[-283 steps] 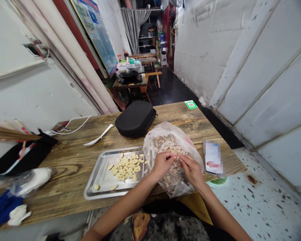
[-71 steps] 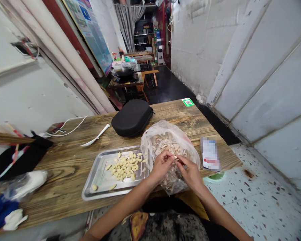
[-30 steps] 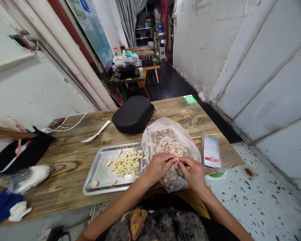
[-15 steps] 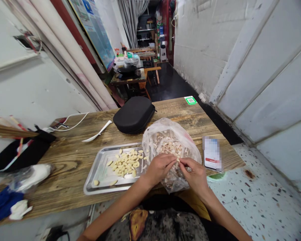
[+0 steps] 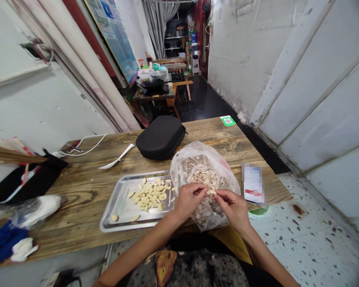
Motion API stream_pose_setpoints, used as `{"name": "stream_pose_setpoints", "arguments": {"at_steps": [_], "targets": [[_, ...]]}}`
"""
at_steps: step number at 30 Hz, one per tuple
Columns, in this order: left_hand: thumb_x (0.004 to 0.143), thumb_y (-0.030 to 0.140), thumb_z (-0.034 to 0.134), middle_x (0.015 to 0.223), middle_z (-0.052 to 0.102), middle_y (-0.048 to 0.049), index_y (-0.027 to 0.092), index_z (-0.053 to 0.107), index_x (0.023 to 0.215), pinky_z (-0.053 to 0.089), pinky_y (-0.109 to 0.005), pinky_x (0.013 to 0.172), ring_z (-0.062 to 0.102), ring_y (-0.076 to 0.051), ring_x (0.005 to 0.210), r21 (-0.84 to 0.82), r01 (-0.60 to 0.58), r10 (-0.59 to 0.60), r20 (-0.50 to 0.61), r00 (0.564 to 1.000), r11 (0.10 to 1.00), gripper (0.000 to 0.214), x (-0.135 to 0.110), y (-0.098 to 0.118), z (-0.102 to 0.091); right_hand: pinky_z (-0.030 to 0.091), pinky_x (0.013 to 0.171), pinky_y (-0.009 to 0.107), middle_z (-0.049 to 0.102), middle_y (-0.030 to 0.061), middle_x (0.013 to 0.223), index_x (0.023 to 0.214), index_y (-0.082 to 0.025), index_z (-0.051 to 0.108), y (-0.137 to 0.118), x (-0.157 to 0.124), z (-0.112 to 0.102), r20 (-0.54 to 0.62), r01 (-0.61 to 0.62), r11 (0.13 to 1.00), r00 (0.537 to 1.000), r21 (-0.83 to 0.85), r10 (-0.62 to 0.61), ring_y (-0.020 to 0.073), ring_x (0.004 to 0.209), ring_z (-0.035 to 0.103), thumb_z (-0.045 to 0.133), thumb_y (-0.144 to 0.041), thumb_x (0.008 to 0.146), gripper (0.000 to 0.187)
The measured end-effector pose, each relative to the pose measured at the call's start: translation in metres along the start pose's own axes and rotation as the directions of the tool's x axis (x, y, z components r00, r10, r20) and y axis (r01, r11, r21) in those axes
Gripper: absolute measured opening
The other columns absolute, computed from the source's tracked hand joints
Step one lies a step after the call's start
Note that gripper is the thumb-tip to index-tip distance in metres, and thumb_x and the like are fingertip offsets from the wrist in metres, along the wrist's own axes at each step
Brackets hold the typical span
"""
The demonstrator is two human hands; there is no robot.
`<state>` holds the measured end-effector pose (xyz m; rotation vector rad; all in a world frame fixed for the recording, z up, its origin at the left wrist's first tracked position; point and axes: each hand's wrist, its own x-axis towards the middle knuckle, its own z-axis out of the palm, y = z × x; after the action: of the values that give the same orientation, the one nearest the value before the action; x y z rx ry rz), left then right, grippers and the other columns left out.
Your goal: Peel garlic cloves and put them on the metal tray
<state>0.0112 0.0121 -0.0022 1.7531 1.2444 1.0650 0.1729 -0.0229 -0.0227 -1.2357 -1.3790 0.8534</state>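
My left hand (image 5: 189, 198) and my right hand (image 5: 233, 204) meet over the open mouth of a clear plastic bag (image 5: 224, 169) full of papery garlic skins. Between the fingertips of both hands sits one small pale garlic clove (image 5: 211, 192), pinched from either side. Just left of the bag lies a steel tray (image 5: 119, 209) with a heap of several peeled cloves (image 5: 151, 195) and two loose ones near its front edge. Bag and tray rest on the wooden table (image 5: 86, 191), close to its near edge.
A black zip case (image 5: 160, 137) and a white plastic spoon (image 5: 116, 157) lie behind the tray. A phone (image 5: 253, 184) sits at the table's right edge. Chopsticks in a black sleeve (image 5: 20, 175), cables and bagged cloths crowd the left end. White walls flank a corridor.
Both hands have stayed at the bag's mouth, working a clove with small finger movements. The view has shifted slightly. The tray and its heap look unchanged.
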Motion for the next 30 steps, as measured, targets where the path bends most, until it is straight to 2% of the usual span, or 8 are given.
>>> {"name": "stream_pose_setpoints", "arguments": {"at_steps": [4, 6, 9, 15, 21, 24, 26, 30], "targets": [[0.073, 0.035, 0.063, 0.054, 0.061, 0.0007, 0.017, 0.066, 0.064, 0.041, -0.021, 0.050, 0.053, -0.012, 0.051, -0.026, 0.152, -0.153, -0.057, 0.987, 0.988, 0.020, 0.002, 0.004, -0.004, 0.055, 0.071, 0.032, 0.069, 0.0059, 0.089, 0.090, -0.020, 0.067, 0.003, -0.001, -0.002, -0.041, 0.059, 0.996, 0.997, -0.060, -0.061, 0.0177, 0.077, 0.065, 0.060, -0.027, 0.078, 0.015], [0.079, 0.040, 0.055, 0.054, 0.058, 0.0014, 0.016, 0.062, 0.066, 0.038, -0.021, 0.050, 0.051, -0.011, 0.051, -0.042, 0.155, -0.153, 0.042, 0.987, 0.987, 0.029, 0.003, 0.008, -0.005, 0.054, 0.073, 0.032, 0.068, 0.0056, 0.089, 0.091, -0.020, 0.066, 0.004, -0.001, -0.002, -0.051, 0.083, 0.993, 0.995, -0.081, -0.087, 0.0176, 0.078, 0.064, 0.059, -0.027, 0.079, 0.016], [0.087, 0.037, 0.043, 0.063, 0.058, 0.0005, 0.017, 0.060, 0.078, 0.038, -0.022, 0.056, 0.051, -0.012, 0.058, 0.000, 0.012, -0.012, 0.239, 0.971, 1.000, 0.028, 0.002, 0.012, -0.003, 0.053, 0.072, 0.031, 0.068, 0.0045, 0.086, 0.091, -0.021, 0.066, 0.003, 0.000, -0.001, -0.036, 0.062, 0.995, 0.997, -0.073, -0.064, 0.0171, 0.076, 0.064, 0.059, -0.029, 0.079, 0.016], [0.091, 0.024, 0.032, 0.064, 0.052, -0.0028, 0.018, 0.053, 0.066, 0.036, -0.027, 0.067, 0.048, -0.015, 0.066, 0.252, -0.375, 0.299, 0.294, 0.908, 0.892, 0.033, 0.002, 0.005, 0.006, 0.050, 0.058, 0.025, 0.066, 0.0017, 0.073, 0.092, -0.020, 0.060, -0.008, 0.004, -0.003, 0.171, -0.182, 0.974, 0.972, 0.132, 0.158, 0.0142, 0.062, 0.061, 0.053, -0.040, 0.083, 0.024], [0.089, 0.022, 0.034, 0.067, 0.053, -0.0054, 0.017, 0.053, 0.071, 0.035, -0.031, 0.066, 0.046, -0.018, 0.067, 0.414, -0.574, 0.440, 0.380, 0.814, 0.706, 0.026, -0.006, -0.007, 0.013, 0.032, 0.038, 0.023, 0.043, -0.0022, 0.039, 0.046, -0.021, 0.040, -0.009, 0.003, 0.006, 0.348, -0.342, 0.940, 0.883, 0.015, 0.316, 0.0108, 0.037, 0.041, 0.025, -0.053, 0.090, 0.056], [0.089, 0.021, 0.031, 0.066, 0.052, -0.0053, 0.017, 0.051, 0.071, 0.035, -0.031, 0.066, 0.046, -0.018, 0.066, 0.432, -0.483, 0.404, 0.267, 0.875, 0.761, 0.027, -0.014, -0.007, 0.021, 0.032, 0.039, 0.024, 0.046, -0.0010, 0.043, 0.050, -0.021, 0.041, -0.008, 0.000, 0.020, 0.178, -0.253, 0.966, 0.950, -0.053, 0.258, 0.0124, 0.040, 0.043, 0.023, -0.047, 0.092, 0.052], [0.090, 0.022, 0.027, 0.064, 0.051, -0.0043, 0.018, 0.048, 0.068, 0.035, -0.030, 0.065, 0.046, -0.017, 0.064, 0.372, -0.315, 0.276, 0.154, 0.949, 0.873, 0.030, -0.018, -0.004, 0.026, 0.034, 0.042, 0.025, 0.052, 0.0018, 0.048, 0.055, -0.020, 0.046, -0.006, -0.001, 0.028, 0.033, -0.069, 0.967, 0.996, -0.244, 0.080, 0.0135, 0.044, 0.047, 0.021, -0.038, 0.094, 0.050], [0.088, 0.028, 0.028, 0.057, 0.047, -0.0008, 0.020, 0.043, 0.058, 0.033, -0.028, 0.059, 0.044, -0.015, 0.057, 0.130, 0.105, -0.114, 0.067, 0.991, 0.986, 0.035, -0.015, 0.007, 0.030, 0.033, 0.048, 0.026, 0.051, 0.0030, 0.050, 0.059, -0.018, 0.051, 0.001, 0.000, 0.030, 0.067, 0.362, 0.716, 0.912, -0.597, -0.405, 0.0133, 0.047, 0.045, 0.024, -0.021, 0.093, 0.044]]}}
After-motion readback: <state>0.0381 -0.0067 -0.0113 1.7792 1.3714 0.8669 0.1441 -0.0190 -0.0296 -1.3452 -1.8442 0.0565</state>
